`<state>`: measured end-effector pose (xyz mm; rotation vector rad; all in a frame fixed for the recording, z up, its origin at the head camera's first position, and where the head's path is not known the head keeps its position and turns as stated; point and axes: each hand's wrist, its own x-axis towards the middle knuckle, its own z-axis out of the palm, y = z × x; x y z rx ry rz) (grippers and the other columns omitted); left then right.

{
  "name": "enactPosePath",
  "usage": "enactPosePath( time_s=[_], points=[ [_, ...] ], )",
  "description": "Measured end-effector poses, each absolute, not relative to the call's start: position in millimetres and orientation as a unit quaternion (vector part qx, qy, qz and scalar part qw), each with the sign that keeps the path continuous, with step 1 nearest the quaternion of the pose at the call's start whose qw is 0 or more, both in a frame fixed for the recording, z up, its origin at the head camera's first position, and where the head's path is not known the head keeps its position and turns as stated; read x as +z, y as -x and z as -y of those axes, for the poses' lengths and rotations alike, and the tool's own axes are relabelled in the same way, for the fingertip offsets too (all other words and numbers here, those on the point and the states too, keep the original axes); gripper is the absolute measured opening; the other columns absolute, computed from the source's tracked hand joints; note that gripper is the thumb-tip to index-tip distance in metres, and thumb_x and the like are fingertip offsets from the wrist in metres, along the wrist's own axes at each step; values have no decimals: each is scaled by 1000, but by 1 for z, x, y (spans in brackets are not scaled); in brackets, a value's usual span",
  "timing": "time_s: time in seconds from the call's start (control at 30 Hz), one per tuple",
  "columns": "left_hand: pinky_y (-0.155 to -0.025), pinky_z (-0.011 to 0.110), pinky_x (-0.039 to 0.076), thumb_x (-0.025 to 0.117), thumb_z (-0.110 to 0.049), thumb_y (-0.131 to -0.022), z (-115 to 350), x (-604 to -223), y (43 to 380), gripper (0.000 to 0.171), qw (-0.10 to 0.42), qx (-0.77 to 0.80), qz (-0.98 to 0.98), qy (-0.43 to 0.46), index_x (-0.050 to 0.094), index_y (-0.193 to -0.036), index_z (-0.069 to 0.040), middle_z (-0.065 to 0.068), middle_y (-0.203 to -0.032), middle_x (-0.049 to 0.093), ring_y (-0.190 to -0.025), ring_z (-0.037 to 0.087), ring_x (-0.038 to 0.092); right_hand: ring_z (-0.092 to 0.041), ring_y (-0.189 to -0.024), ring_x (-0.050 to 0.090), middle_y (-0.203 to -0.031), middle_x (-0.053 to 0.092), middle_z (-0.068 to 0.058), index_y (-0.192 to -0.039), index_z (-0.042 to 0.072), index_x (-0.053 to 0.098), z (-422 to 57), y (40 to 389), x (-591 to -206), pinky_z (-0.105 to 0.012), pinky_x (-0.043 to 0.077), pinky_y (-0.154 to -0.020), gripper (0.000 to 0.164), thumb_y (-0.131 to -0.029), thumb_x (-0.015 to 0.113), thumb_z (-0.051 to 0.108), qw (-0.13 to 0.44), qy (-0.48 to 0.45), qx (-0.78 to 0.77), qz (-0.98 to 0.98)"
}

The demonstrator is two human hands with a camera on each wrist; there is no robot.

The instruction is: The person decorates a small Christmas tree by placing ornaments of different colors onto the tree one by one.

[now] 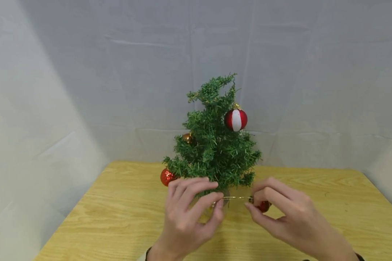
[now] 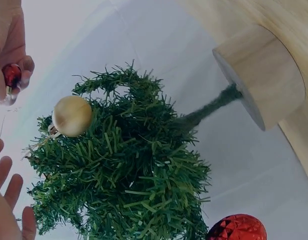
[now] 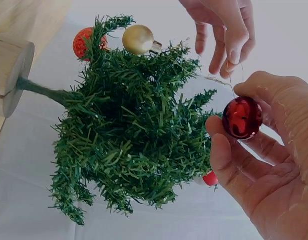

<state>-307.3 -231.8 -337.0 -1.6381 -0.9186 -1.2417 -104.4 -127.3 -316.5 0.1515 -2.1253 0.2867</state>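
My right hand (image 1: 290, 214) holds a small shiny dark red bauble (image 3: 242, 118) near its cap, in front of the tree's right side. Between the hands, a thin gold hanging string (image 1: 234, 198) runs taut from the bauble. The thumb and index finger of my left hand (image 1: 188, 214) pinch its other end. Just beyond both hands stands a small artificial Christmas tree (image 1: 215, 145). On it hang a red-and-white striped bauble (image 1: 236, 120), a gold bauble (image 2: 72, 116) and a glittery red bauble (image 1: 168, 177).
The tree has a round wooden base (image 2: 261, 75), which my hands partly hide in the head view. It stands on a light wood-grain table (image 1: 117, 210). Pale sheeting (image 1: 143, 72) hangs behind the table and at its sides.
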Motion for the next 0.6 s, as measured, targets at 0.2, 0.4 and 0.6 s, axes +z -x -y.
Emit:
enactPosePath(
  time_s=[0.2,0.4,0.6],
  points=[
    [-79,43,47,60,-19,-96,234,-334,308,21,471,-477,368,644,74,-81,-14,5,-91,75,-86,24,70,8,-67,51,-82,57,8,-88,13,63,127,107,-319,-2,43,-59,20,-102,60,27,483,-64,112,866],
    [-78,44,47,60,-19,-95,234,-331,308,20,488,-470,366,638,74,-82,-15,4,-90,75,-85,23,70,8,-66,49,-85,62,8,-98,14,71,129,106,-319,-2,43,-59,17,-103,60,28,471,-49,103,875],
    [-77,43,48,60,-19,-96,236,-333,307,21,473,-471,376,643,74,-81,-15,3,-89,75,-85,22,70,8,-69,54,-84,63,8,-100,12,69,130,107,-318,-4,47,-62,17,-104,57,23,466,-49,115,876]
  ],
)
